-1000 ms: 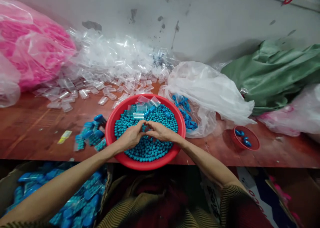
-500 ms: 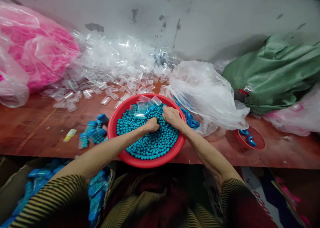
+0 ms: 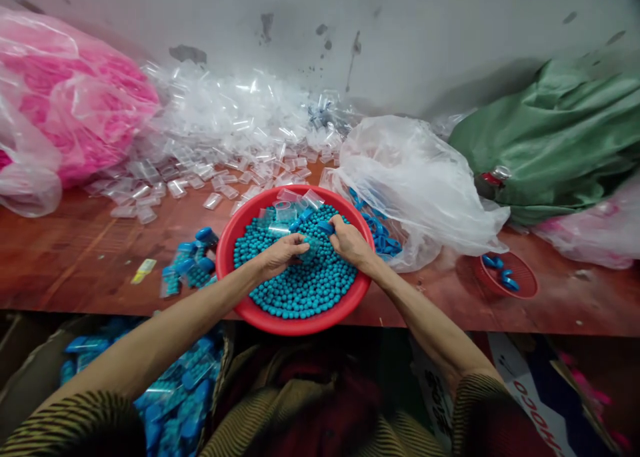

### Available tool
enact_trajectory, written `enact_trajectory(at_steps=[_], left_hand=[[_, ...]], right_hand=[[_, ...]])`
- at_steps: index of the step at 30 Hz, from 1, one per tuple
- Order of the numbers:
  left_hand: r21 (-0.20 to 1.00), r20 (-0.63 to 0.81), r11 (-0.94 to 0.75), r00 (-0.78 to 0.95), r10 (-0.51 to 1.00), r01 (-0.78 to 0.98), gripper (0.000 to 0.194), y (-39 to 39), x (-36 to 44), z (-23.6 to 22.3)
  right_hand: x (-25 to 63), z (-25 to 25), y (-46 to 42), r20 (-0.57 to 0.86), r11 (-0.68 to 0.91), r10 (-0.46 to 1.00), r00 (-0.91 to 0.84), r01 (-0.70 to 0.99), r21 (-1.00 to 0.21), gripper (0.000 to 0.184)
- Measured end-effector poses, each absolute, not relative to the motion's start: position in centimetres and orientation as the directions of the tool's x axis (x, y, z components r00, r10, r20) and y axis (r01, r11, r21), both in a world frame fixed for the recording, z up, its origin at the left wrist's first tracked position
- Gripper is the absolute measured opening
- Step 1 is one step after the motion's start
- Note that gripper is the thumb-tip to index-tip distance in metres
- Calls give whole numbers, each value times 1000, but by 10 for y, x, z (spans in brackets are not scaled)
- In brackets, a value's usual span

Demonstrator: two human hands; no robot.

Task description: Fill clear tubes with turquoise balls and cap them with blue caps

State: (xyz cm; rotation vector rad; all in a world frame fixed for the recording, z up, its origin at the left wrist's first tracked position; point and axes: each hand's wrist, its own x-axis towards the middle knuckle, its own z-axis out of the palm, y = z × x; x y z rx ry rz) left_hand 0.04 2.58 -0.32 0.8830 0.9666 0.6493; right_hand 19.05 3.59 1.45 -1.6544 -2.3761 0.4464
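Note:
A red basin [image 3: 295, 325] full of round blue beads [image 3: 295, 290] stands in front of me on the table. Over the beads, my left hand [image 3: 284, 253] is closed on a small clear plastic container [image 3: 311, 249] with blue beads in it, partly hidden by the fingers. My right hand [image 3: 349, 242] pinches a blue cap [image 3: 326, 227] just above and to the right of the container, apart from it. Several empty clear containers [image 3: 286, 211] and a loose blue cap [image 3: 295, 225] lie on the beads at the basin's far side.
Capped bead-filled containers [image 3: 186, 265] lie left of the basin. Behind it is a heap of clear containers [image 3: 235, 123]. To the right are a white plastic bag [image 3: 415, 183], blue caps [image 3: 383, 240] and a small red basket [image 3: 523, 280]. A box of filled containers [image 3: 175, 397] sits below.
Both hands have come up out of the beads. The left now shows a bead-filled clear container, the right a blue cap, which has come into view.

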Motion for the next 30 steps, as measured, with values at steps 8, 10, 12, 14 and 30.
enact_trajectory(at_steps=[8, 10, 12, 14, 30], left_hand=[[817, -561, 482, 246, 790, 316, 20, 22, 8, -6], [796, -576, 477, 223, 787, 374, 16, 29, 19, -10], [795, -587, 494, 244, 772, 352, 17, 37, 31, -13], [799, -597, 520, 292, 747, 304, 18, 44, 39, -13], [922, -306, 383, 514, 801, -48, 42, 12, -3, 3]], right_hand=[[187, 10, 30, -40, 341, 920, -391, 845, -411, 46], [190, 5, 32, -65, 302, 932, -356, 864, -403, 43], [192, 1, 34, -80, 261, 946, -316, 881, -395, 39], [194, 1, 35, -91, 235, 950, -299, 877, -420, 34], [182, 10, 9, 149, 272, 945, -291, 446, -852, 14]])
